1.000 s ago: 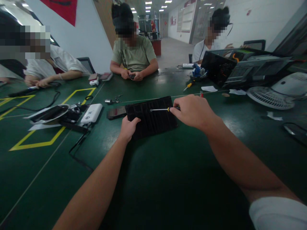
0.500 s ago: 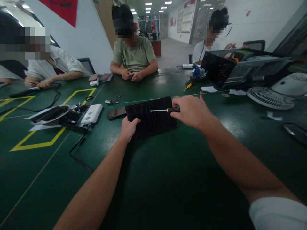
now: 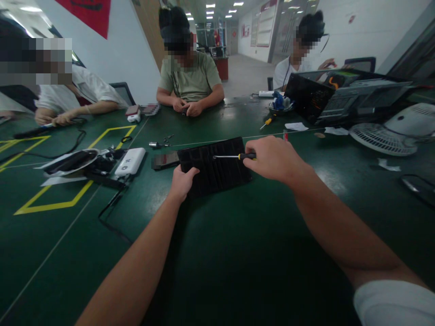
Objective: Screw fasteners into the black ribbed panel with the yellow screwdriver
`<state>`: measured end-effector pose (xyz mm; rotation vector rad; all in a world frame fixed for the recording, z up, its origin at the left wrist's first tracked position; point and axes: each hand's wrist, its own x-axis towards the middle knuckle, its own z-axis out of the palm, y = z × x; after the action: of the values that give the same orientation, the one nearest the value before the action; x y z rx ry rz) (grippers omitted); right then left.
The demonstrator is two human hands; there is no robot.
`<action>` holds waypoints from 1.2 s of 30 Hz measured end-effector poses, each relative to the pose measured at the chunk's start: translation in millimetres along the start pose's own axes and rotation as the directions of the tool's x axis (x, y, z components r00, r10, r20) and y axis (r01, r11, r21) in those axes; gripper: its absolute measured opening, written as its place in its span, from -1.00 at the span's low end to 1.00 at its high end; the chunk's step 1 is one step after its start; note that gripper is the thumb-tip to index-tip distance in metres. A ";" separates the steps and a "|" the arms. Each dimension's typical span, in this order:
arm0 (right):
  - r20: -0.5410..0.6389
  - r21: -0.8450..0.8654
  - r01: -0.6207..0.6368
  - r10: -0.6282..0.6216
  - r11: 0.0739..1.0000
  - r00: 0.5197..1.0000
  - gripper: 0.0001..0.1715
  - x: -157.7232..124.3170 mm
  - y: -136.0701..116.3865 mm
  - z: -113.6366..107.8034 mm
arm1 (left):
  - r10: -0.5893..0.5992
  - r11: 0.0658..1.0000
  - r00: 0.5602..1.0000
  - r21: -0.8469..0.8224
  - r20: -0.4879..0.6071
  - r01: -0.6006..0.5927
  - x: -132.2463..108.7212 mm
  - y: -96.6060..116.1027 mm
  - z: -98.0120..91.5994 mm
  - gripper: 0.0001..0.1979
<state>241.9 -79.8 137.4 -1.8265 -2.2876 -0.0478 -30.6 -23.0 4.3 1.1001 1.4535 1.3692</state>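
In the head view, your left hand (image 3: 182, 182) grips the near left edge of the black panel (image 3: 226, 174), thumb on its face, the fingers behind hidden; the panel is tilted above the green table (image 3: 220, 244). Your right hand (image 3: 272, 156) pinches the handle of the screwdriver (image 3: 234, 156) between thumb and fingers, its tip at the panel's upper middle; you cannot tell whether it touches. With only that one edge held, pressing hard could swivel the panel, and a sideways lean could make the tip skid.
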 end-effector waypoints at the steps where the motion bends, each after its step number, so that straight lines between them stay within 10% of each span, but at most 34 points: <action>1: -0.007 0.005 0.006 -0.006 1.000 1.000 -0.76 -0.3 0.3 0.1 | 0.002 1.000 1.000 -0.003 0.001 -0.002 0.2 -0.3 -0.1 -0.63; 36: -0.051 0.073 -0.001 0.005 0.997 0.999 -0.79 1.8 1.5 -1.7 | 0.001 1.000 1.000 -0.007 0.004 -0.001 0.9 -1.5 -0.1 -0.63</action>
<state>243.3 -77.9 139.2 -1.7723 -2.2225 -0.0107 -31.0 -22.2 2.8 1.0991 1.4442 1.3707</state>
